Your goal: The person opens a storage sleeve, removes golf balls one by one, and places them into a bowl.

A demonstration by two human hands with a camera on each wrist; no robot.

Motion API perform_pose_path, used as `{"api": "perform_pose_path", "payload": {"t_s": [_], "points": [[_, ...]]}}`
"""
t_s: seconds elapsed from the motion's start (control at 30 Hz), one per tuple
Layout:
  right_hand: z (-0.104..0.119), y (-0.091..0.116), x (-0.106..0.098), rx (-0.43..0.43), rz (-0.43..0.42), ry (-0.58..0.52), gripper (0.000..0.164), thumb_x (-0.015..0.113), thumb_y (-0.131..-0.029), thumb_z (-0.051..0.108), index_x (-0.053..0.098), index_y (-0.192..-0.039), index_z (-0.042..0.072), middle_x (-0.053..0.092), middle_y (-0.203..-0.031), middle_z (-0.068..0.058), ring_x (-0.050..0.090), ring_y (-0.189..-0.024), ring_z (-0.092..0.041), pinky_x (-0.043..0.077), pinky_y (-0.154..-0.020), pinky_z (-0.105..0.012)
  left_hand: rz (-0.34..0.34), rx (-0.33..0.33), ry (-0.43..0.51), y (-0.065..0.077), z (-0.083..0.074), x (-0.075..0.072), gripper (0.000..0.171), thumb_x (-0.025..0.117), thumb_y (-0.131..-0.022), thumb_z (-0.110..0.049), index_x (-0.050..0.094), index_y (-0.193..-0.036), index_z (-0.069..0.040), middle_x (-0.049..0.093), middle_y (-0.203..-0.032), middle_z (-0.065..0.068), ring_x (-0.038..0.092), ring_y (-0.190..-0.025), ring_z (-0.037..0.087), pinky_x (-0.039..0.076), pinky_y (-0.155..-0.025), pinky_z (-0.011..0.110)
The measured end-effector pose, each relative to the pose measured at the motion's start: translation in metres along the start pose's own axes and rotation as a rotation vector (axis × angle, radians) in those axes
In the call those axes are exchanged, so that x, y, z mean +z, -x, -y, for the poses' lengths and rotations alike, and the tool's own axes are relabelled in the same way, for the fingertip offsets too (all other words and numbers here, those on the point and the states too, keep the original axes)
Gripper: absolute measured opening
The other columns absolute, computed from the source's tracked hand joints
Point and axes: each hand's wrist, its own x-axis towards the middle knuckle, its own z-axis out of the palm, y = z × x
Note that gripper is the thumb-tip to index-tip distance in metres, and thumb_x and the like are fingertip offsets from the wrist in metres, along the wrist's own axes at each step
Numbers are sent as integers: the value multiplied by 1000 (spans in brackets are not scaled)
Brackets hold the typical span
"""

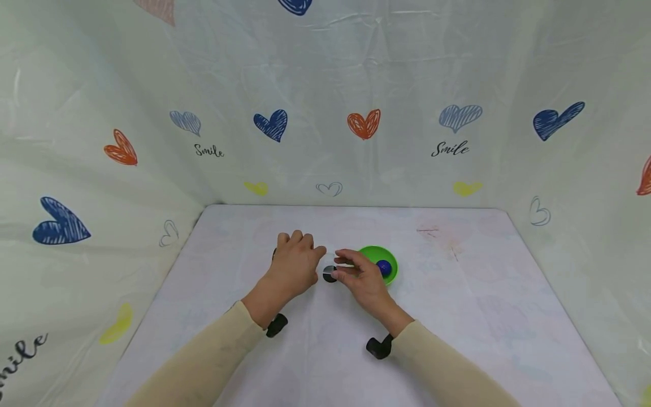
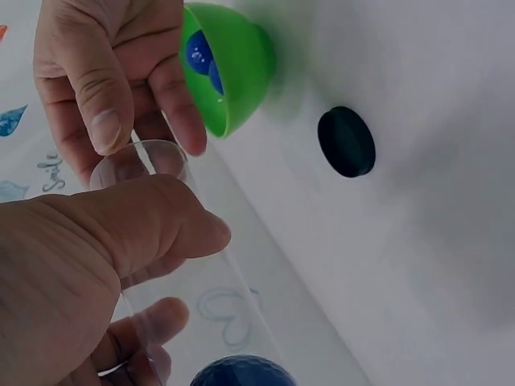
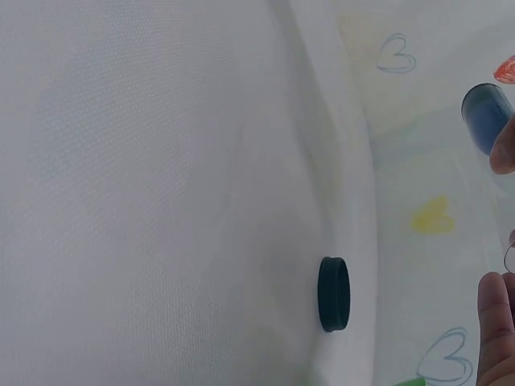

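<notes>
My left hand grips a clear cylindrical container, its thumb across the side in the left wrist view. A dark blue dimpled ball shows toward the container's far end. At its rim is my right hand, thumb and fingers spread around the opening with no object visible between them. Beside that hand stands a green bowl, with blue balls inside. A round black lid lies on the table, partly seen below the hands in the head view.
The white-covered table meets a pale curtain printed with hearts and "Smile" at its back and sides. Reddish marks stain the cover at the back right. Black wrist-camera mounts hang by both sleeves.
</notes>
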Motion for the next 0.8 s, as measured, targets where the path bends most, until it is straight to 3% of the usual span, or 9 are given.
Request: {"api": "perform_pose_path", "payload": {"t_s": [0.3,0.67,0.8], "points": [[-4,0,4,38,17,-74,51,79,-91,-1,63,-139,3,62,-138,-29,68,-121,-46,59,-93,-25,-39,3,-9,-1,-2,-1,32,87,-84,-22,75,-113,-19,61,-95,4,53,-96,27,39,-85,48],[-4,1,8,60,16,-96,50,78,-91,-3,63,-138,1,63,-138,-29,69,-119,-47,60,-91,-25,-40,22,20,2,-2,1,37,86,-87,-19,76,-122,-14,64,-103,9,55,-101,28,47,-85,43],[-4,2,9,65,5,-55,50,79,-90,-2,64,-138,2,68,-131,-24,75,-108,-38,61,-89,-28,-58,31,28,3,-1,0,35,87,-86,-18,76,-119,-14,64,-101,8,55,-99,28,47,-84,43]]}}
